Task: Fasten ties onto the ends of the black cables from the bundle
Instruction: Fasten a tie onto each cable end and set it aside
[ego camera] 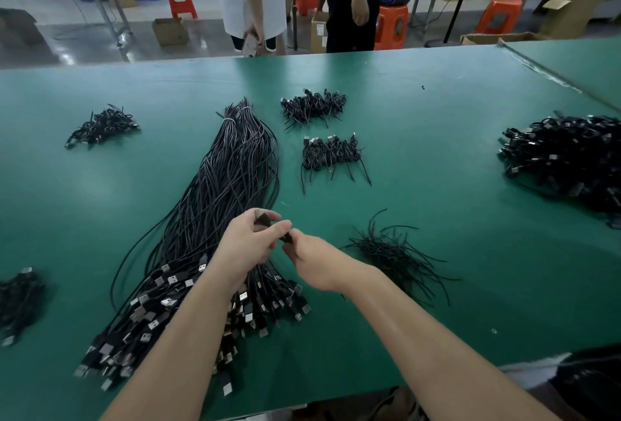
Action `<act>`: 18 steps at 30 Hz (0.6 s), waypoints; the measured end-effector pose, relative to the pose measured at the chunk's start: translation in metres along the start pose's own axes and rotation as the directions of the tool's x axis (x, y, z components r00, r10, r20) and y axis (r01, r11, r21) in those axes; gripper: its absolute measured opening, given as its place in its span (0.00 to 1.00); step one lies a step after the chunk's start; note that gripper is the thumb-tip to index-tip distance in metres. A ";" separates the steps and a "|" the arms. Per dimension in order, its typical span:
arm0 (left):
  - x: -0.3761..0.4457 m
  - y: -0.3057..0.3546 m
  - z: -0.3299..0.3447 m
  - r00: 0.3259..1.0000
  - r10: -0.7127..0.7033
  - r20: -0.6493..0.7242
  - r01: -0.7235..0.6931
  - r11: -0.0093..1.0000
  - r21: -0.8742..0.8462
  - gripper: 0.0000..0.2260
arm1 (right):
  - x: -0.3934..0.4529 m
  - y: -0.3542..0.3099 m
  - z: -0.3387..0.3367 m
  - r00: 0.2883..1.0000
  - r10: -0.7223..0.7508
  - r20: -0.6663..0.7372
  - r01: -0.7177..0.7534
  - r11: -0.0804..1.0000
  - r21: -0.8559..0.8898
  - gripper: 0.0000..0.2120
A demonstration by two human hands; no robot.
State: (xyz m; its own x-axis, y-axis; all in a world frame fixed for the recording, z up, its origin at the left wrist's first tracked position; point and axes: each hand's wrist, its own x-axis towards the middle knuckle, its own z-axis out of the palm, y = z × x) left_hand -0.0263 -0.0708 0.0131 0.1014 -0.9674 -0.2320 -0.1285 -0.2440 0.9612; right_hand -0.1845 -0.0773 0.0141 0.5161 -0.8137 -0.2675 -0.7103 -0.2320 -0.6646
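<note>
While several tied bunches (pixel 312 107) lie finished, my left hand (pixel 247 245) and right hand (pixel 316 261) pinch one cable (pixel 268 220). Most of the bundle (pixel 215 219) remains untied.

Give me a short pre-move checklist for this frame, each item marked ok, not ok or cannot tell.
1. Left hand holds a coiled black cable: ok.
2. Right hand pinches something dark at the coil: ok.
3. Tie wrapped round the cable: cannot tell, fingers hide it.
4. Loose ties lie beside the right hand: ok.
5. Cable bundle lies under the hands: ok.
6. Bare green mat for the finished cable: ok.
</note>
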 end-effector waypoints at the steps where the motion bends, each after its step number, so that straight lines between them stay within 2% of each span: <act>1: 0.001 -0.001 -0.001 0.999 -0.021 0.024 0.023 0.998 -0.055 0.14 | 0.000 0.000 0.000 1.000 -0.003 -0.001 0.003 1.000 0.003 0.14; 4: 0.002 -0.003 -0.001 0.996 -0.070 0.052 0.076 0.988 -0.132 0.18 | 0.000 -0.001 -0.001 1.000 -0.007 -0.005 0.007 1.000 0.026 0.17; 7: 0.000 -0.006 0.004 0.992 -0.095 0.082 0.111 0.970 -0.217 0.15 | 0.001 -0.004 -0.002 1.000 -0.019 -0.020 0.020 0.998 0.056 0.19; 9: -0.002 -0.009 0.007 0.995 -0.064 0.082 0.078 0.982 -0.174 0.13 | 0.001 -0.004 -0.001 1.000 -0.014 -0.009 0.014 0.998 0.057 0.19; 13: -0.004 -0.012 0.007 0.998 0.061 0.013 -0.061 0.998 0.016 0.10 | 0.002 -0.002 0.000 1.000 0.023 -0.003 -0.023 0.998 0.054 0.19; 16: -0.002 -0.012 0.004 0.995 0.100 -0.020 -0.099 0.994 0.049 0.11 | -0.001 -0.007 -0.002 0.999 0.035 0.024 -0.040 0.959 0.282 0.19; 18: -0.002 -0.012 0.004 0.995 0.098 -0.018 -0.098 0.995 0.031 0.13 | -0.005 -0.006 -0.003 0.993 0.071 0.096 -0.110 0.853 0.510 0.16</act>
State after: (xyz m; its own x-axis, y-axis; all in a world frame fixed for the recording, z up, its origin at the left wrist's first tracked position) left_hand -0.0286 -0.0661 0.0012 0.1064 -0.9853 -0.1334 -0.1681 -0.1501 0.9743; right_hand -0.1840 -0.0732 0.0218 0.5077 -0.7733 -0.3797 -0.4186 0.1638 -0.8933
